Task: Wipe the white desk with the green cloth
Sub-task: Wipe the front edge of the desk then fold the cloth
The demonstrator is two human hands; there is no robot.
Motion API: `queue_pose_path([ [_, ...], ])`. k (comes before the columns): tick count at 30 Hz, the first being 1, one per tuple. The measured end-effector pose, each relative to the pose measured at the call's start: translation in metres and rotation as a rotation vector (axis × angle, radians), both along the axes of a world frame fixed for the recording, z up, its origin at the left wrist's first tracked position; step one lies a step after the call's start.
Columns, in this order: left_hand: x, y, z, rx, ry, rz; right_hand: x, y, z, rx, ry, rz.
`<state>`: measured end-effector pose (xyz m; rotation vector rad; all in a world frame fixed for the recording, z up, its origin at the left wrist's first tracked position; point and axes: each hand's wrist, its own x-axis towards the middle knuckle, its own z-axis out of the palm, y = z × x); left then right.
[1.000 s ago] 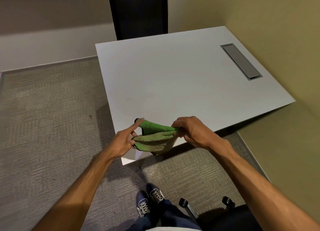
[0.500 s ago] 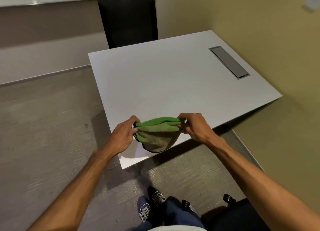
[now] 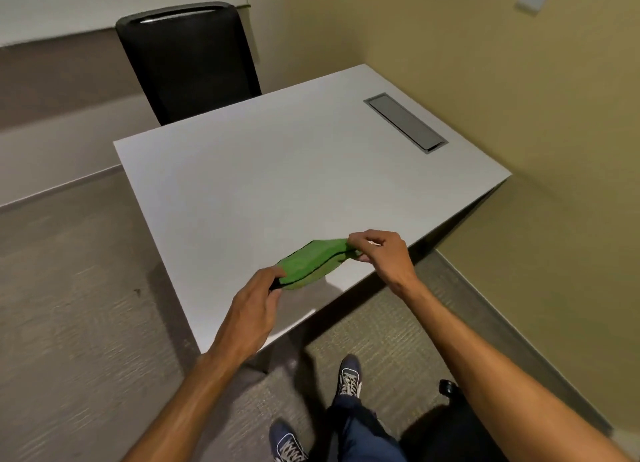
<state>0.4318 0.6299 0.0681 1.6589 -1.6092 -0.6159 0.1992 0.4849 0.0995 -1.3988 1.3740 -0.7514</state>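
A green cloth (image 3: 310, 264) with a dark edge is stretched between my two hands just above the near part of the white desk (image 3: 277, 184). My left hand (image 3: 258, 307) pinches its near-left end, my right hand (image 3: 379, 253) pinches its far-right end. The cloth looks folded over and sags slightly in the middle. I cannot tell whether its underside touches the desk top.
A black chair (image 3: 190, 63) stands behind the desk's far edge. A grey cable hatch (image 3: 405, 122) is set into the desk's right side, next to the yellow wall (image 3: 519, 98). Grey carpet lies to the left. A dark chair base (image 3: 446, 423) is by my feet.
I have moved closer and both hands have carried the cloth forward from beyond the desk's near edge to over its top. The hanging cloth is now pulled flatter.
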Motion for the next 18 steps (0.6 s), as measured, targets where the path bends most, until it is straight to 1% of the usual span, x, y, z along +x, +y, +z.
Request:
queue_pose_path([
  [3,-0.019,-0.024,-0.002,0.032,0.005,-0.021,-0.017,-0.025,0.002,-0.012,0.094,-0.013],
  [7,-0.046,-0.076,0.002,0.068,-0.015,-0.055,-0.051,-0.069,0.006,-0.015,0.173,-0.001],
  [11,-0.084,-0.132,0.006,0.063,-0.032,-0.074,-0.089,-0.113,0.012,-0.091,0.262,0.031],
  [14,-0.112,-0.172,0.01,0.039,-0.036,-0.06,-0.118,-0.142,0.017,-0.136,0.338,0.076],
  [18,-0.145,-0.223,0.017,0.011,-0.006,-0.031,-0.152,-0.178,0.023,-0.213,0.464,0.192],
])
